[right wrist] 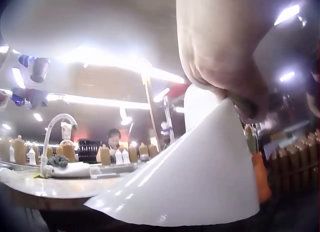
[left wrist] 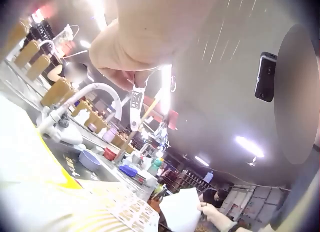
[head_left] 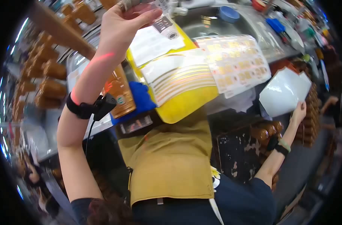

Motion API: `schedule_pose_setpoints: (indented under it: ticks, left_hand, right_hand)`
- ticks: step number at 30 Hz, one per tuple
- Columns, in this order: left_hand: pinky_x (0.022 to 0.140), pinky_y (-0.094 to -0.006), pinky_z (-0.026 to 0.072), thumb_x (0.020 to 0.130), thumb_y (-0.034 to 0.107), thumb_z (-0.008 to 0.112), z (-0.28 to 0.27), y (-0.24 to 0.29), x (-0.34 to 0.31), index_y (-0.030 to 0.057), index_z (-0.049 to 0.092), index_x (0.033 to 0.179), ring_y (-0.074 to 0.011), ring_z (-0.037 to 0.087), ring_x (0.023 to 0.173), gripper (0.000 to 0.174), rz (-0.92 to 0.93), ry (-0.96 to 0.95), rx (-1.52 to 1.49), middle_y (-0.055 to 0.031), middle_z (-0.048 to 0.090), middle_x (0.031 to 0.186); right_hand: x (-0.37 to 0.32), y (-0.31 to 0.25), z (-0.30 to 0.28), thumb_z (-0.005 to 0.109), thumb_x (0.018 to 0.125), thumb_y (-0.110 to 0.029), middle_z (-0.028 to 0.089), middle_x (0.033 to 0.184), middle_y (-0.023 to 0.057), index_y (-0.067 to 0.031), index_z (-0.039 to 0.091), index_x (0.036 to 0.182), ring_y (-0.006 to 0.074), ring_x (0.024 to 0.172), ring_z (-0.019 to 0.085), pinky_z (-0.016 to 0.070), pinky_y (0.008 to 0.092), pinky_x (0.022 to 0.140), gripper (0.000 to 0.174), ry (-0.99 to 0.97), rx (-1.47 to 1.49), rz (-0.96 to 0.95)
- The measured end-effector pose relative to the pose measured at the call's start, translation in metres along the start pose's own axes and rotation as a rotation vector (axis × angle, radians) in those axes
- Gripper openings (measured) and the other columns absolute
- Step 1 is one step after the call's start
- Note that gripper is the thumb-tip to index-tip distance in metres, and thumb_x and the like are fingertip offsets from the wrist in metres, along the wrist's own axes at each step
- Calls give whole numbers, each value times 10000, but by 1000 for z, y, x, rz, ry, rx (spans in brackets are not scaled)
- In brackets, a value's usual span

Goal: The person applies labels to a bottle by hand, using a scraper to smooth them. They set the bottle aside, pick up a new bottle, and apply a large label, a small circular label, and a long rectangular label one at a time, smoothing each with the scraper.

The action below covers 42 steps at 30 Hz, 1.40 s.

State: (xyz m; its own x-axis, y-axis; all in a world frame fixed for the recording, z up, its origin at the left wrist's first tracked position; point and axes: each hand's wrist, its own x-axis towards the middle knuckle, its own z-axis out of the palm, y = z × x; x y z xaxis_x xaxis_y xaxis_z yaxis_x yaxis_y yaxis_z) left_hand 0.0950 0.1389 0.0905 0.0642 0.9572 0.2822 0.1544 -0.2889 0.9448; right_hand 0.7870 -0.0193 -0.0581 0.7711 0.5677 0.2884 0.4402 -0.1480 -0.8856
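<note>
Raised at the top left of the head view, my left hand (head_left: pixel 128 20) pinches a small clear decal with dark print (head_left: pixel 163 25). The decal (left wrist: pixel 136 109) hangs down from the fingertips in the left wrist view. Off to the right, my right hand (head_left: pixel 299 112) grips the edge of a glossy white sheet (head_left: pixel 285 92) with cut corners. That sheet (right wrist: pixel 200 177) bends into a curve below the hand in the right wrist view. A yellow board (head_left: pixel 189 109) between the hands bears a sheet with curved gold strips (head_left: pixel 178 80). A sheet of gold decals (head_left: pixel 236 63) overlaps its right side.
A brown bottle (head_left: pixel 120 99) lies beside a blue cloth (head_left: pixel 141 93), left of the board. Behind is a metal sink (head_left: pixel 249 28) with a blue bowl (head_left: pixel 228 14). A wooden post (head_left: pixel 62 26) slants at the left, near several brown bottles. More brown pieces (head_left: pixel 266 131) are stacked at the right.
</note>
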Motion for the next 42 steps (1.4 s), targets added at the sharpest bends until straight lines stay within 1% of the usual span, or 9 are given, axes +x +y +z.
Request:
schedule_pose_setpoints:
  ticks: [5, 7, 11, 14, 19, 27, 31, 39, 42]
  left_hand:
    - [941, -293, 535, 903, 123, 805, -55, 2, -10, 33, 674, 1258, -115, 675, 1014, 389, 7, 99, 10, -37, 726, 1107]
    - [916, -274, 537, 901, 65, 793, -52, 12, -26, 22, 673, 1250, -102, 669, 979, 372, 29, 161, 27, -15, 710, 1050]
    - [654, -246, 528, 835, 37, 833, -43, 25, -71, 43, 725, 1030, -71, 646, 716, 223, 496, 207, 518, -46, 748, 918]
    - [593, -276, 536, 767, 54, 802, -13, 25, -97, 16, 712, 908, -215, 675, 720, 172, 878, 81, 590, -81, 722, 913]
    - [574, -332, 581, 717, 84, 708, 4, 23, -131, 35, 631, 819, -248, 685, 823, 136, 905, -334, 492, -71, 641, 904]
    - [721, -428, 603, 979, 241, 638, -22, 3, -153, 31, 732, 1083, -314, 710, 926, 252, 902, -380, 743, -102, 728, 1050]
    - [1053, -468, 481, 695, 349, 927, -45, -2, -188, 26, 628, 1315, -343, 547, 1281, 760, 467, -72, 811, -122, 585, 1399]
    - [1072, -428, 433, 602, 166, 988, -35, -51, -225, -2, 401, 1528, -350, 494, 1279, 1110, 53, 340, 717, -159, 474, 1467]
    - [1063, -418, 447, 617, 131, 978, -36, -52, -230, -29, 415, 1511, -340, 510, 1282, 1069, 14, 355, 675, -175, 479, 1486]
  right_hand:
    - [-37, 148, 80, 646, 999, -135, 682, 1184, 90, 29, 629, 1279, 219, 1002, 637, 524, 338, 883, 325, -85, 270, 313]
    - [-80, 86, 117, 666, 1010, -237, 671, 1176, 78, 0, 609, 1309, 189, 953, 625, 520, 302, 784, 386, -185, 308, 651]
    - [-77, -12, 137, 648, 1027, -284, 675, 1110, 46, 3, 612, 1287, 98, 876, 639, 504, 250, 655, 389, 5, 178, 143]
    - [-160, -176, 180, 507, 1098, -265, 584, 846, -27, -14, 666, 1129, 12, 624, 453, 379, 185, 527, 298, -562, 366, 137]
    - [-295, -272, 229, 490, 1086, -426, 634, 855, -7, -50, 696, 1051, 67, 700, 558, 455, 229, 632, 431, -1830, 408, 300]
    - [-295, -318, 268, 705, 983, -242, 687, 897, -19, -34, 734, 1067, 51, 800, 589, 461, 225, 699, 226, -1672, 321, 247]
    - [-198, -289, 361, 728, 916, -126, 697, 842, 1, -60, 755, 1029, 55, 777, 603, 482, 253, 695, 133, -1187, 196, -522]
    - [-105, -193, 529, 816, 810, -319, 732, 840, 128, -22, 754, 1000, 217, 767, 700, 543, 360, 717, 358, -1156, -510, -332]
    - [-98, -157, 558, 769, 831, -299, 759, 868, 194, 21, 748, 849, 304, 834, 750, 556, 395, 753, 321, -1042, -894, -723]
